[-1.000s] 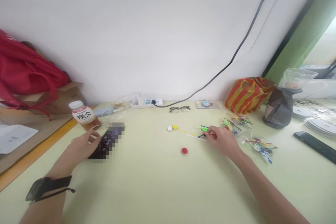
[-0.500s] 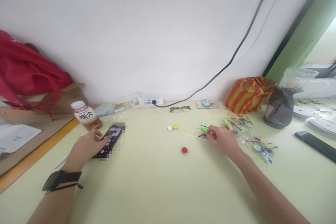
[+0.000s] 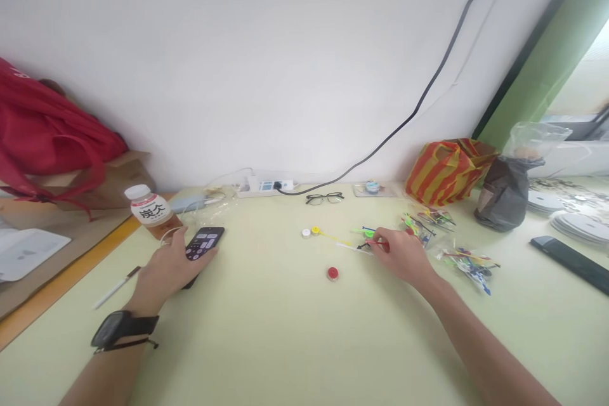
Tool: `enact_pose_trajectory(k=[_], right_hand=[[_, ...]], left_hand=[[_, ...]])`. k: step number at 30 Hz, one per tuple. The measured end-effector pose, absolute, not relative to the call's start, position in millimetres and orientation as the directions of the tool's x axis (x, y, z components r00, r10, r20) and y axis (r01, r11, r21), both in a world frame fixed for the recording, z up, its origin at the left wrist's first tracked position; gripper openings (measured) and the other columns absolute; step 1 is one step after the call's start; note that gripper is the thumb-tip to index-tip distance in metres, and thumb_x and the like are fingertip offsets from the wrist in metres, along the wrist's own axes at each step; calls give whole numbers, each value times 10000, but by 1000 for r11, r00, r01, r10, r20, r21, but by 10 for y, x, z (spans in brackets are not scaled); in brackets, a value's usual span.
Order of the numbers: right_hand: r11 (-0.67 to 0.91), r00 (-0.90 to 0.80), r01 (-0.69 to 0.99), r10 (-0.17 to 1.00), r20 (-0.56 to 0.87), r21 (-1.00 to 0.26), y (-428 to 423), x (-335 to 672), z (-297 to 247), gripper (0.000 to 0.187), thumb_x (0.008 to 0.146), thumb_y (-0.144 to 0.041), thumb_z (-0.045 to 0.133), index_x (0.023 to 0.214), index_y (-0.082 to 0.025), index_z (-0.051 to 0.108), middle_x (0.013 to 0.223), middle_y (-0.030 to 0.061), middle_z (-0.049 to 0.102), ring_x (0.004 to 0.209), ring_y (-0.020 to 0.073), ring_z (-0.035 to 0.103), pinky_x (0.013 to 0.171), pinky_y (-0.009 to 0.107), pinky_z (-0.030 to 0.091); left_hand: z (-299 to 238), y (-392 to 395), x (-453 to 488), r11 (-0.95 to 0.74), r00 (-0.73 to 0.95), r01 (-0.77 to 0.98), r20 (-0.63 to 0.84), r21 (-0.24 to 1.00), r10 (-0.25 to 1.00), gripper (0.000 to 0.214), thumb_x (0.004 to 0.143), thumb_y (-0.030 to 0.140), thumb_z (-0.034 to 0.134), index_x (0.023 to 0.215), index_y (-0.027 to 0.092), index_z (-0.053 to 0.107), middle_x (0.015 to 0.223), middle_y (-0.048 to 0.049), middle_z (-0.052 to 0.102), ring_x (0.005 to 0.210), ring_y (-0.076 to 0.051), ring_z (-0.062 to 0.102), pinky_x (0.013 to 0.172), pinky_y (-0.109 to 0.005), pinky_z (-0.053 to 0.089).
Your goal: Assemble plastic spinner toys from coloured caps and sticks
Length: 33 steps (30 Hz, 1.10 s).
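Since half a second earlier, my left hand (image 3: 166, 269) had shifted right over the phone (image 3: 204, 238), baring more of the white pen (image 3: 117, 288) near my wrist. From the remote end I saw that hand spread wide, thumb reaching across to the phone's right side, fingers at its left; whether it gripped, I could not tell. The phone lay on the left of the table (image 3: 295, 342). A red disc (image 3: 332, 273) sat near the middle. My right hand (image 3: 404, 255) had its fingertips pinched narrow on a red stick (image 3: 382, 243), with a clear packet (image 3: 471, 264) of coloured sticks to its right. A white disc (image 3: 306, 234) and yellow disc (image 3: 315, 230) sat side by side farther left. On the far side I had glasses (image 3: 324, 198) in the middle and a striped bag (image 3: 440, 171) on the right.
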State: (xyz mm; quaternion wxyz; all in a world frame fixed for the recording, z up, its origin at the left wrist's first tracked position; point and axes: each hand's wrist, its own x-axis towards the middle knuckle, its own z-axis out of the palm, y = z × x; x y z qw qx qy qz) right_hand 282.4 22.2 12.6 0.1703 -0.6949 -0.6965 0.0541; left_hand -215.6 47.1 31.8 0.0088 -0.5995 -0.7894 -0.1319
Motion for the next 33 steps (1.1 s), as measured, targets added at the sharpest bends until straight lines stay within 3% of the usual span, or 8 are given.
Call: enact_pose_trajectory(k=[3,15,20,23,27,29,33], right_hand=[[24,28,950,987,160,-310,216,2808,132,181,945,-348,569,837,-232,659,700,5,703,654,181,604,596,277,299],[25,29,944,987,157,-328,204,2796,151,164,947,-344,579,839,-242,649,703,-3,701,660,187,613,588,275,285],[75,0,923,981,194,-379,205,2793,122,168,951,-363,571,867,-239,647,717,-1,688,655,191,602,592,287,318],[180,-73,865,969,238,-469,198,2770,109,163,960,-336,545,889,-225,642,768,12,674,684,190,604,627,298,378],[334,-193,710,939,285,-620,158,2677,102,272,1014,-274,417,998,-211,682,926,62,678,817,207,638,738,330,472],[379,-255,646,925,281,-662,119,2607,100,321,1029,-270,390,1091,-213,700,985,82,675,877,219,650,781,346,497],[374,-294,590,925,241,-716,29,2466,90,343,1041,-304,415,1192,-225,713,1029,91,716,940,241,665,842,375,511]], left_hand=[[296,437,-2014,257,-279,957,183,136,943,946,868,738,498,1561,120,319,1459,-273,546,1299,-496,548,951,-573,486],[293,451,-1979,289,-316,943,165,166,934,894,884,648,511,1550,82,321,1389,-312,571,1256,-511,563,912,-581,504],[379,391,-1885,200,-212,977,365,70,907,884,873,667,558,1531,97,408,1447,-314,517,1326,-571,448,1000,-673,422],[444,331,-1573,-19,-32,994,441,111,897,643,941,569,535,1418,138,545,1380,-233,597,1349,-461,480,1125,-618,369],[422,144,-885,-484,433,815,219,319,874,458,970,491,580,1366,263,601,1381,-82,637,1293,-293,577,1143,-452,438],[353,34,-540,-540,513,737,183,407,839,402,965,431,614,1335,273,623,1334,-64,662,1228,-264,614,1102,-423,477],[202,-76,-86,-630,609,627,216,458,763,374,932,365,684,1299,304,653,1269,-45,678,1147,-259,618,1047,-429,496]])
